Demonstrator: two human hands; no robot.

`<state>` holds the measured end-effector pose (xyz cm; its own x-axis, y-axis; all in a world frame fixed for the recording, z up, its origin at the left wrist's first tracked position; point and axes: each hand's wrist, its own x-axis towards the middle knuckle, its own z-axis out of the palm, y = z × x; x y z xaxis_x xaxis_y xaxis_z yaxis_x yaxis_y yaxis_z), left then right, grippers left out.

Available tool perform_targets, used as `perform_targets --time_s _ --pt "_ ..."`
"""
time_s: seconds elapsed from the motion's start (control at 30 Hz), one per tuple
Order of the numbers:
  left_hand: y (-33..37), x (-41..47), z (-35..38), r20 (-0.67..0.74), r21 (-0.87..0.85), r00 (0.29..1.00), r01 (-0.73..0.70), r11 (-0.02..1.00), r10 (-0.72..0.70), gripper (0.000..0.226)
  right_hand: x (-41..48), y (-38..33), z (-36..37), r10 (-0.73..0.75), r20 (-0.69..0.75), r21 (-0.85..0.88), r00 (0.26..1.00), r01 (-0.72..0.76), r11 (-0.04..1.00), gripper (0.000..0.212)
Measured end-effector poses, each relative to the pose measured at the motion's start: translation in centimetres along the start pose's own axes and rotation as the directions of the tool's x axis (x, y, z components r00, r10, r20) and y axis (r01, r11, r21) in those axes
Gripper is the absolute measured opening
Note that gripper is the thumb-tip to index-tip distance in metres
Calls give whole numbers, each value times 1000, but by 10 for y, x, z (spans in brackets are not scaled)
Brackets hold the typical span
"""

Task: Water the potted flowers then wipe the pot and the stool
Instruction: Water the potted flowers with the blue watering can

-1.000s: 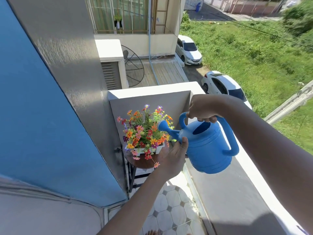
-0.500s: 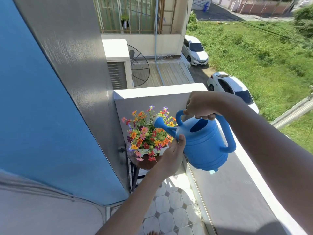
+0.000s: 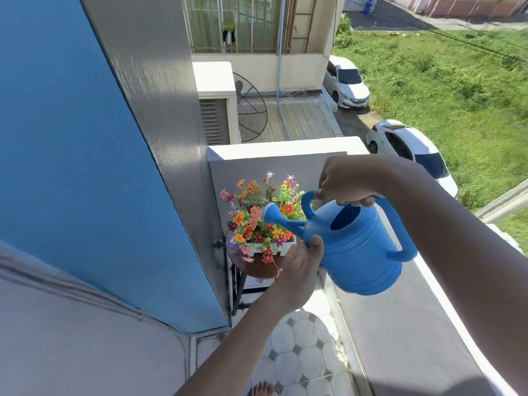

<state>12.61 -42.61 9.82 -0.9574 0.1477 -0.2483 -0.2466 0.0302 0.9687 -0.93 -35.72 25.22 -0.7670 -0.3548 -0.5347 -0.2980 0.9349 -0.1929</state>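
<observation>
The potted flowers (image 3: 261,215), in a white pot (image 3: 281,247), are seated on a round stool (image 3: 257,267) in the balcony corner. A blue watering can (image 3: 354,247) is held at their three o'clock, its top handle clenched in the right hand (image 3: 347,184), its body steadied by the left hand (image 3: 300,264). Watering appears under way; further tilting seems required next, and no water is visible.

Small round brown-topped stool (image 3: 258,267) on dark legs, standing on white octagon-tiled balcony floor (image 3: 297,355), in corner just left of left hand (image 3: 300,267). White pot (image 3: 271,247) of mixed-colour flowers (image 3: 257,215) sits directly on stool top, below the watering can's spout.
</observation>
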Motion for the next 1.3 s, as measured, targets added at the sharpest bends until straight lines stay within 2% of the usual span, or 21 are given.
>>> perform_targets --time_s 0.13,0.2,0.37,0.47,0.6,0.77,0.9,1.03,1.1,1.17,1.3 --pt "0 -6 11 69 -27 998 5 1000 -3 66 -8 3 3 11 44 5 999 -12 1000 23" --pt "4 -9 15 83 -68 997 -2 998 7 65 -9 6 3 20 61 2 998 -20 1000 29" --pt "6 -7 22 97 -80 995 16 997 -8 79 -13 15 4 35 75 20 997 -37 999 31" --pt "5 -3 24 81 -53 997 5 999 0 74 -13 19 2 35 54 42 998 -38 998 31" --pt "0 7 22 66 -39 998 22 999 -20 56 -13 24 0 43 9 53 999 -43 998 24" --pt "-16 26 24 -17 94 1000 13 996 -12 73 -10 33 0 64 -44 47 997 -62 997 22" --pt "-24 37 29 -42 139 999 30 990 -25 60 -9 44 5 93 -65 36 994 -91 995 24" --pt "-18 39 35 -12 81 999 44 996 -43 51 -8 64 18 119 -93 38 989 -116 993 33" --pt "-22 44 38 -28 83 999 49 995 -47 45 -8 81 29 129 -88 78 988 -123 989 38" --pt "-29 50 42 25 99 998 49 994 -52 39 -8 100 45 149 -93 175 984 -131 976 37" --pt "-48 67 58 82 124 994 61 990 -72 55 -15 137 80 188 -143 344 972 -129 930 36"
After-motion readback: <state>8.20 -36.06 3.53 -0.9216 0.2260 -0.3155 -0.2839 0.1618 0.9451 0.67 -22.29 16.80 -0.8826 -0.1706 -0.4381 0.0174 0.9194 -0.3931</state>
